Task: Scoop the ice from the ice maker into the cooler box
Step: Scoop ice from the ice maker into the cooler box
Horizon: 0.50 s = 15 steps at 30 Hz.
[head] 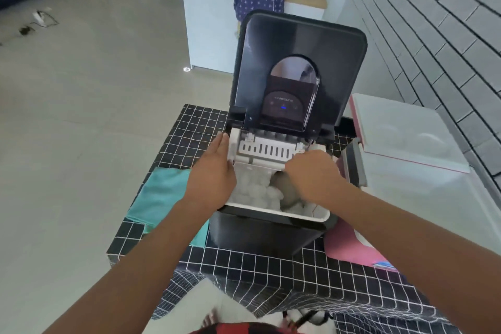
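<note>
A person's open left hand (pixel 217 168) steadies the open-lidded ice maker (pixel 271 228) while the right hand (pixel 311 171), closed around a scoop (pixel 284 187), digs into ice (pixel 254 192) beside the open cooler box (pixel 433 198) to the right.

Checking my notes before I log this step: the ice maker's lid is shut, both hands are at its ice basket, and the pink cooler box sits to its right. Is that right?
Not quite: the head view shows the ice maker's lid raised, not shut. The rest holds: the left hand and right hand are at the ice basket, and the pink cooler box sits to its right.
</note>
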Available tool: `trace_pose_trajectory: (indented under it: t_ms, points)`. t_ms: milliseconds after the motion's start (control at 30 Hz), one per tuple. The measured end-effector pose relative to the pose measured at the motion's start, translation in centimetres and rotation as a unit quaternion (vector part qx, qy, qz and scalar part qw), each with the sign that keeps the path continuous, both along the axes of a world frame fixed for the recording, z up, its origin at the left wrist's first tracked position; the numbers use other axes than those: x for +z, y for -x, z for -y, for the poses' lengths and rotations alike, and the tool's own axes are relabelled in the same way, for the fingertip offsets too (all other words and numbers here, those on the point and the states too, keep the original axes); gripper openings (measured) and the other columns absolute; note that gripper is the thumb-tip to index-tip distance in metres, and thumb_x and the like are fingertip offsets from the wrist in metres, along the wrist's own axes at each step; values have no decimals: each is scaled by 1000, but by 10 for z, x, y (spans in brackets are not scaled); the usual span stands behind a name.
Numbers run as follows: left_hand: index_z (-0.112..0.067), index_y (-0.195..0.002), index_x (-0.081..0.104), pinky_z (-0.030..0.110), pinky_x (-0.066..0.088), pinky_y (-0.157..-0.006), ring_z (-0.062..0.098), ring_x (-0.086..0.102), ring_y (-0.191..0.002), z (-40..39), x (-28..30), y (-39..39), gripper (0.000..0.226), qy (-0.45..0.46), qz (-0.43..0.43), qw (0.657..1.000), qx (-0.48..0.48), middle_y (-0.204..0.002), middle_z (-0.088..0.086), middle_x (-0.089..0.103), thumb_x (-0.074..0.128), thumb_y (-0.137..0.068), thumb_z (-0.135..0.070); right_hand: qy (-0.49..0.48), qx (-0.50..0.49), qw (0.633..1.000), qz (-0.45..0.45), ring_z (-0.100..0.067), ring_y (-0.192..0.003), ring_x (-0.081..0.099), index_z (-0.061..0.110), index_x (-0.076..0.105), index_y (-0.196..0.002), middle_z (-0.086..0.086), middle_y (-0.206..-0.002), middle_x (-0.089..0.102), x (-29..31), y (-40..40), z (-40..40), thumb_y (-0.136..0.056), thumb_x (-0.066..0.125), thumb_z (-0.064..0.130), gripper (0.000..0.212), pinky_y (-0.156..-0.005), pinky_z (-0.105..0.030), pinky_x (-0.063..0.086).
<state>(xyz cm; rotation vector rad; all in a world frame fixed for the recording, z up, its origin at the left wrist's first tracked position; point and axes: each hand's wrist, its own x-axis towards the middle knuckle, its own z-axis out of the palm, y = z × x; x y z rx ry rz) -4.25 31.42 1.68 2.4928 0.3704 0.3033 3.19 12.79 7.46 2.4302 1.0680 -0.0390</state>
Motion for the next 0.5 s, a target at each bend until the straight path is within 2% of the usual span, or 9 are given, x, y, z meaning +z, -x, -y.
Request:
trace_pose_trajectory:
  t_ms: [100, 200, 300, 433, 500]
  points:
    - [-11, -153, 24, 28, 29, -110, 21, 33, -142, -1, -4, -2, 59, -5, 6, 1000, -4, -162, 2, 18, 44, -97, -14, -28, -12, 999, -22, -21, -72, 63, 17, 59, -77, -1, -81, 65, -16, -2, 17, -77, 56, 15, 4, -55, -29, 36]
    - [-12, -153, 23, 28, 28, -111, 19, 30, -143, -3, -7, -3, 60, -12, 4, 1000, -4, -162, 0, 17, 44, -98, -15, -45, -32, 997, -59, -24, -87, 64, 20, 67, -102, -3, -92, 66, -39, 3, 17, -82, 53, 22, 24, -65, -32, 46]
    - [-13, -154, 22, 29, 27, -112, 19, 29, -144, -3, -8, -4, 60, -19, -1, 1000, -4, -162, 0, 17, 43, -98, -16, -83, -38, 993, -81, -25, -87, 62, 26, 63, -116, -5, -93, 64, -48, 5, 9, -84, 53, 30, 34, -67, -32, 46]
    - [-12, -154, 21, 29, 26, -113, 19, 28, -144, -3, -8, -3, 60, -16, -2, 1000, -6, -161, 0, 18, 44, -98, -16, -97, -22, 994, -39, -20, -92, 59, 30, 66, -110, 2, -92, 68, -44, 4, 20, -82, 49, 41, 35, -76, -32, 38]
    - [-13, -154, 19, 28, 24, -114, 18, 26, -145, -4, -9, -4, 60, -12, -2, 1000, -6, -162, -1, 17, 43, -99, -17, -130, -33, 990, -49, -18, -96, 55, 32, 67, -108, 5, -91, 69, -41, 5, 29, -80, 50, 46, 35, -82, -34, 36]
